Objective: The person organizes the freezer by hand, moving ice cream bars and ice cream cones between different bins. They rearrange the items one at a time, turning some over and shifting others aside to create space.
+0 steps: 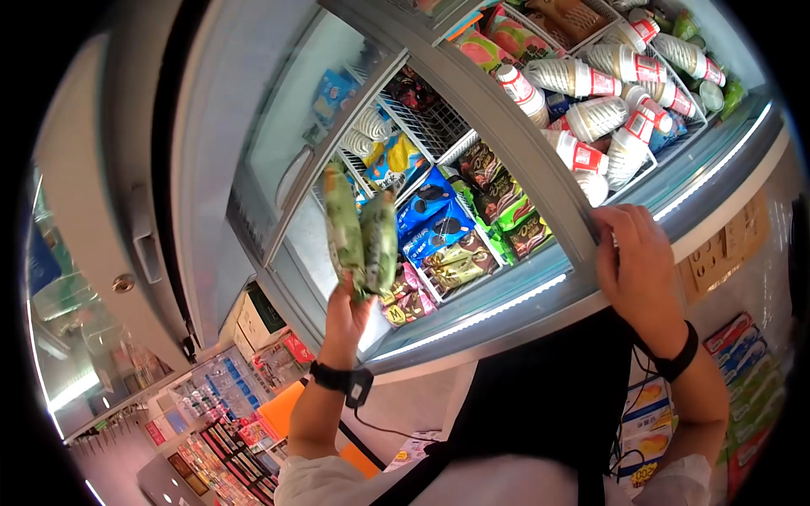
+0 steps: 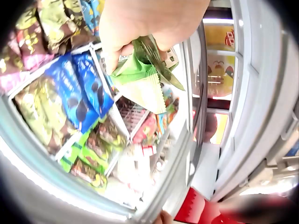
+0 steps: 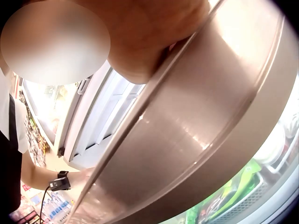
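Two green wrapped packs (image 1: 344, 228) are pinched at their lower ends by my left hand (image 1: 348, 316), over the left part of an open chest freezer. In the left wrist view the left hand (image 2: 152, 21) grips the green packs (image 2: 142, 79) above the baskets. My right hand (image 1: 633, 261) rests on the freezer's front edge at the corner of the sliding lid's frame (image 1: 540, 143). The right wrist view shows part of the right hand (image 3: 145, 37) against the metal rim (image 3: 173, 112). Blue packs (image 1: 434, 219) lie in a basket below the lid opening.
White-and-red wrapped cones (image 1: 599, 118) fill the right section of the freezer. Brown and green packs (image 1: 498, 194), yellow-blue packs (image 1: 395, 162) and pink packs (image 1: 409, 299) lie in wire baskets. A cabinet door (image 1: 110, 169) stands at the left, with shop shelves (image 1: 224, 455) beyond.
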Demonstrator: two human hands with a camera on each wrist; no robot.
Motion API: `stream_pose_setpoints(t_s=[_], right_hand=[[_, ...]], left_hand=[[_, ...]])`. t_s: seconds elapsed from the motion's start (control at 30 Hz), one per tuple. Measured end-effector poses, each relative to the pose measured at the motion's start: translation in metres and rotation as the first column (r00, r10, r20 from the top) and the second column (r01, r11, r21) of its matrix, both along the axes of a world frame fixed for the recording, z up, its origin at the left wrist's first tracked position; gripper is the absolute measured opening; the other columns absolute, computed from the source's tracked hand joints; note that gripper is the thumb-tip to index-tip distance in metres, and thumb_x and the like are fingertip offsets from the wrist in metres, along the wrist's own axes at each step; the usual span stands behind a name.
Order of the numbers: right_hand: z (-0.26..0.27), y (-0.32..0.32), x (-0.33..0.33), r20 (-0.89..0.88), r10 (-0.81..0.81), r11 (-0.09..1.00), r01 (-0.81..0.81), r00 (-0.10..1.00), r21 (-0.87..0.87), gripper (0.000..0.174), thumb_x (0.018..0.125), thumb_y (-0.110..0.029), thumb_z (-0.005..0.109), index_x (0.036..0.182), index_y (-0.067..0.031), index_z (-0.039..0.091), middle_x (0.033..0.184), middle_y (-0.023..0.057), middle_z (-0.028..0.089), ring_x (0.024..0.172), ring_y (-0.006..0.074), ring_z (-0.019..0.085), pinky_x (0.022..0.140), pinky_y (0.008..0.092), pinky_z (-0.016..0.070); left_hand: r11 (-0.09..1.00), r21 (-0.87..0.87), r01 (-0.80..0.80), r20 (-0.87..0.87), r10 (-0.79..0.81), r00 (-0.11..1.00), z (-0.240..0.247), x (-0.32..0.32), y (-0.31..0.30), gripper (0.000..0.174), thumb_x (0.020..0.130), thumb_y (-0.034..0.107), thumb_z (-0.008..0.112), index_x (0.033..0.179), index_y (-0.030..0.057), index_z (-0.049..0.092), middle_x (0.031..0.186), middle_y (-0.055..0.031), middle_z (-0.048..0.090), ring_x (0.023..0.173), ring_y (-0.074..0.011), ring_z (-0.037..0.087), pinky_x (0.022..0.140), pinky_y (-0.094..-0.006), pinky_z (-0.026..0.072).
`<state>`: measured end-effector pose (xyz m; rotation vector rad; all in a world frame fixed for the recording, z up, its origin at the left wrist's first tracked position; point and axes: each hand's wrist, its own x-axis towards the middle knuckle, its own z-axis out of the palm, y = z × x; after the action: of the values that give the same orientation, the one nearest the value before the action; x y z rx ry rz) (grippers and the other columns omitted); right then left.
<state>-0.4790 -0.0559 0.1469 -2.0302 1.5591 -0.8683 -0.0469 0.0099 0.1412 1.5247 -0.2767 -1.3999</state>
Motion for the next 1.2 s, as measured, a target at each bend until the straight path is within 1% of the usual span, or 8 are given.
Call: stream_pose_setpoints(t_s=[0.27, 0.37, 0.47, 0.63, 0.8, 0.97, 1.1, 1.2], right_hand=[[0.039, 0.021, -0.015, 0.45, 0.423, 0.851, -0.516, 0.786, 0.101, 0.037, 0.077, -0.005, 0.063, 0.112, -0.0021, 0.051, 0.094, 0.0164, 0.059, 0.084, 0.0339, 0.057, 0.071, 0.0412, 0.0475], [0.061, 0.016, -0.03, 0.804, 0.195, 0.501, -0.762, 0.562, 0.411, 0.074, 0.087, -0.03, 0.065, 0.136, 0.0054, 0.023, 0.11, 0.0208, 0.058, 0.096, 0.031, 0.059, 0.083, 0.0377, 0.0493], [0.057, -0.012, -0.057, 0.921, -0.125, 0.563, -0.738, 0.369, 0.372, 0.084, 0.086, -0.039, 0.066, 0.138, 0.006, 0.016, 0.113, 0.0173, 0.055, 0.095, 0.0242, 0.059, 0.082, 0.0356, 0.0493], [0.05, -0.081, -0.143, 0.688, -0.348, 0.503, -0.493, 0.637, 0.71, 0.075, 0.086, -0.04, 0.066, 0.135, 0.0017, 0.028, 0.104, 0.0131, 0.057, 0.085, 0.0156, 0.06, 0.067, 0.0262, 0.0511], [0.017, -0.154, -0.212, 0.608, -0.251, 0.52, -0.425, 0.753, 0.741, 0.048, 0.089, -0.021, 0.058, 0.131, -0.0067, 0.037, 0.099, 0.0101, 0.059, 0.074, 0.0166, 0.062, 0.052, 0.0259, 0.0522], [-0.013, -0.258, -0.222, 0.501, -0.235, 0.601, -0.281, 0.833, 0.748, 0.046, 0.087, -0.013, 0.055, 0.131, -0.0102, 0.041, 0.106, 0.0089, 0.06, 0.094, 0.0209, 0.06, 0.075, 0.0365, 0.053], [-0.032, -0.348, -0.195, 0.371, -0.102, 0.583, -0.246, 0.923, 0.774, 0.041, 0.083, -0.012, 0.057, 0.123, -0.0078, 0.051, 0.082, 0.005, 0.06, 0.067, 0.014, 0.055, 0.045, 0.0266, 0.0386], [-0.076, -0.399, -0.159, 0.163, 0.009, 0.862, -0.091, 0.987, 0.5, 0.041, 0.082, -0.012, 0.056, 0.122, -0.004, 0.053, 0.082, 0.014, 0.065, 0.071, 0.025, 0.061, 0.054, 0.0326, 0.0455]], left_hand=[[0.955, 0.024, 0.296, -0.1, -0.292, 0.951, 0.106, -0.144, 0.039, 0.067, 0.078, 0.025, 0.076, 0.13, 0.0004, 0.04, 0.123, -0.0088, 0.055, 0.11, -0.0215, 0.057, 0.093, -0.0357, 0.0474], [0.908, -0.029, 0.418, -0.035, -0.419, 0.907, 0.124, -0.202, 0.014, 0.067, 0.079, 0.02, 0.075, 0.132, 0.0008, 0.039, 0.125, -0.0083, 0.055, 0.112, -0.0193, 0.055, 0.095, -0.0346, 0.0458], [0.828, -0.079, 0.556, 0.065, -0.552, 0.831, 0.113, -0.27, -0.033, 0.059, 0.084, 0.013, 0.069, 0.133, 0.0011, 0.038, 0.125, -0.0085, 0.054, 0.112, -0.0176, 0.054, 0.096, -0.0334, 0.044], [0.838, -0.016, 0.545, -0.264, -0.529, 0.806, 0.095, -0.374, -0.127, 0.045, 0.092, 0.019, 0.059, 0.128, 0.0, 0.04, 0.122, -0.0095, 0.054, 0.11, -0.0183, 0.056, 0.091, -0.0333, 0.0484], [0.874, 0.017, 0.486, -0.154, -0.478, 0.865, 0.057, -0.423, -0.198, 0.035, 0.095, 0.021, 0.053, 0.119, -0.0041, 0.048, 0.113, -0.0125, 0.06, 0.102, -0.0221, 0.062, 0.088, -0.0383, 0.0548], [0.955, -0.069, 0.287, 0.011, -0.287, 0.958, 0.006, -0.429, -0.265, 0.022, 0.093, 0.016, 0.056, 0.111, 0.0042, 0.053, 0.105, -0.005, 0.062, 0.096, -0.0173, 0.061, 0.08, -0.0351, 0.0539], [0.978, -0.136, 0.161, 0.074, -0.152, 0.986, -0.045, -0.417, -0.324, 0.027, 0.09, 0.013, 0.059, 0.115, 0.0082, 0.052, 0.107, -0.0014, 0.059, 0.095, -0.0153, 0.057, 0.082, -0.0378, 0.0488], [0.977, -0.173, 0.121, 0.106, -0.104, 0.989, -0.069, -0.412, -0.363, 0.032, 0.088, 0.01, 0.059, 0.119, 0.0124, 0.049, 0.115, -0.0003, 0.054, 0.103, -0.0151, 0.051, 0.082, -0.0393, 0.0484]])
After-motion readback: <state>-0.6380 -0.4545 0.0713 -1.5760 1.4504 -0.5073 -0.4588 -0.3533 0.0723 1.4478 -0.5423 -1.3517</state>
